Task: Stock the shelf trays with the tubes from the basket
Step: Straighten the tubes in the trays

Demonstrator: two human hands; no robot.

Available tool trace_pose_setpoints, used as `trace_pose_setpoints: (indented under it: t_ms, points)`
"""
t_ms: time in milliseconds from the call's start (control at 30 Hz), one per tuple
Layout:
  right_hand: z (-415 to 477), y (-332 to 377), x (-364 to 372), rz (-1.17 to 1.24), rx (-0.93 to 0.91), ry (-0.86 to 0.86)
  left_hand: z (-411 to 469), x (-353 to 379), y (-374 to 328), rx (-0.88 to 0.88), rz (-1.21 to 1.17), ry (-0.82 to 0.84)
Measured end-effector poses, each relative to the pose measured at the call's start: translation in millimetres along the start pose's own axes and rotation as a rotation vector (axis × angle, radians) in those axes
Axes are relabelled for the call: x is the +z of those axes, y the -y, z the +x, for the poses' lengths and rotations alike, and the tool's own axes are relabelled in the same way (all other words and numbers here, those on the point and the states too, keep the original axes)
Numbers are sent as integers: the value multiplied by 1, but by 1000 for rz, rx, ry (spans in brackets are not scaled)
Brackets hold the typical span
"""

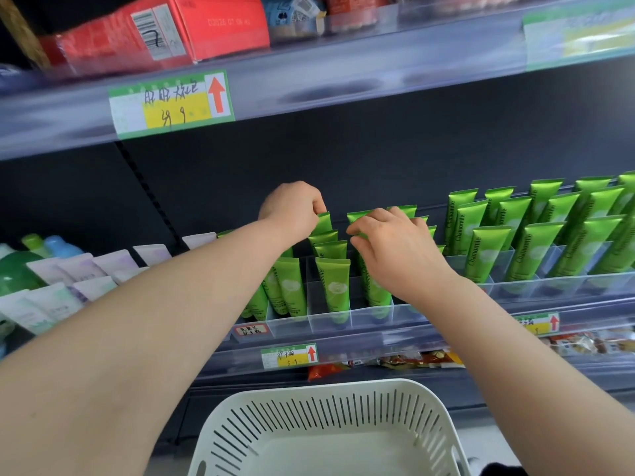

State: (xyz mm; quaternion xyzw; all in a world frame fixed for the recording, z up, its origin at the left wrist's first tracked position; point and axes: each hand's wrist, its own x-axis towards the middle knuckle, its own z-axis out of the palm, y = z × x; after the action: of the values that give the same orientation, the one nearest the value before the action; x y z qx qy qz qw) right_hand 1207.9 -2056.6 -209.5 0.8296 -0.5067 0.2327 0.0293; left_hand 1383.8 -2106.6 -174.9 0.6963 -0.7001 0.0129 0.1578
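Green tubes [332,286] stand crimp-up in rows inside the clear divided shelf tray [343,316]. My left hand [292,209] reaches to the back of one row and pinches the top of the rearmost green tube [324,221]. My right hand [395,247] lies over the neighbouring row, its fingertips closed on the crimped top of another green tube [357,216]. The white slotted basket [330,431] sits below the shelf at the bottom centre and shows no tubes inside.
More green tubes [536,235] fill the tray lanes to the right. White and lilac tubes [68,276] lie to the left. The shelf above carries red boxes [165,29] and a price label [171,103]. Snack packets [429,359] lie on the shelf below.
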Motion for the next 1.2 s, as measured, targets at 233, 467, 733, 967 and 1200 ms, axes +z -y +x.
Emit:
trace_pose_setpoints:
  t_ms: [233,467,733,967,1200]
  points:
    - [0,-1,0,-16,12,16,2,7,-1,42,-85,21]
    - [0,1,-1,-26,12,28,1,6,6,45,-160,36]
    - [-2,6,-1,-35,8,21,-7,-5,10,44,-284,-27]
    - [-5,9,0,-30,8,11,-15,-4,6,89,-173,154]
    - [-6,4,-2,-36,25,15,-16,2,-5,119,-165,40]
